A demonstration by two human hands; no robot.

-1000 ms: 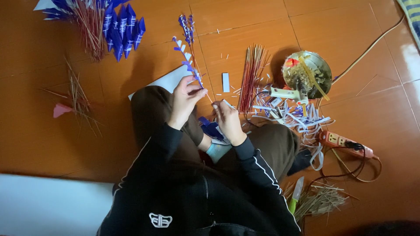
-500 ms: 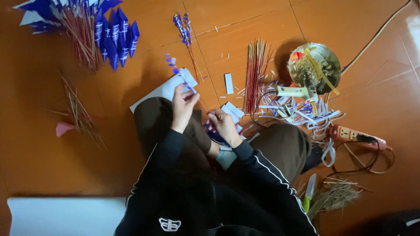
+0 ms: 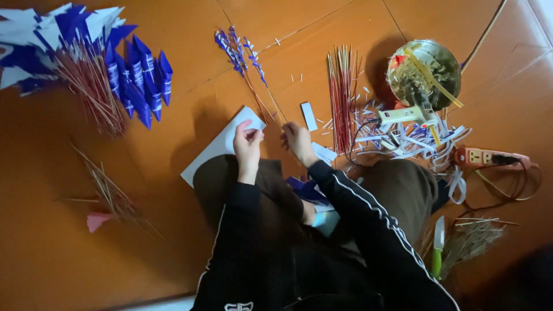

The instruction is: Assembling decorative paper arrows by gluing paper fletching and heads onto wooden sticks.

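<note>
Sitting on the glossy orange floor [image 3: 173,253], the person works over the lap. Far left lies a heap of stiff blue-and-white paper flags on thin sticks [image 3: 86,63]. The left hand [image 3: 249,144] pinches a small white paper piece [image 3: 252,133] over a flat white sheet [image 3: 222,147]; the right hand [image 3: 298,141] is curled beside it, and what it grips I cannot tell. Keeping fingertips close and the paper taut should help. Rightward: straight red sticks [image 3: 343,92], curly paper offcuts [image 3: 403,141], a glue gun [image 3: 406,116], a round metal bowl [image 3: 425,74].

Black jacket w/ white sleeve stripes, white back logo, brown trousers
</note>
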